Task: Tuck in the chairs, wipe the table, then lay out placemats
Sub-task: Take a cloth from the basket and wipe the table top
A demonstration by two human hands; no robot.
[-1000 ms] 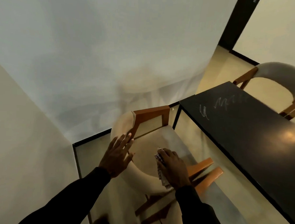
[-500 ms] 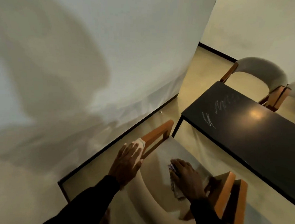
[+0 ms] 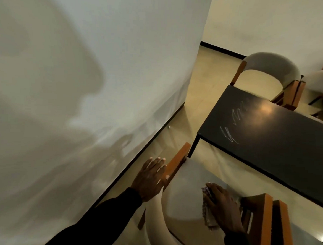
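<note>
Right hand (image 3: 222, 205), fingers curled over a checked cloth (image 3: 206, 215), on the seat of the near chair (image 3: 183, 197); left hand (image 3: 150, 179), fingers straight, flat against its wooden back post. Chair stands just beside the black table (image 3: 285, 146) corner; second chair (image 3: 270, 64) beyond.

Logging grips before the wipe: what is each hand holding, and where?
The right hand grips a patterned cloth by its bunched middle, against the near chair. The left hand holds nothing; straight fingers rest on the chair's backrest.
</note>
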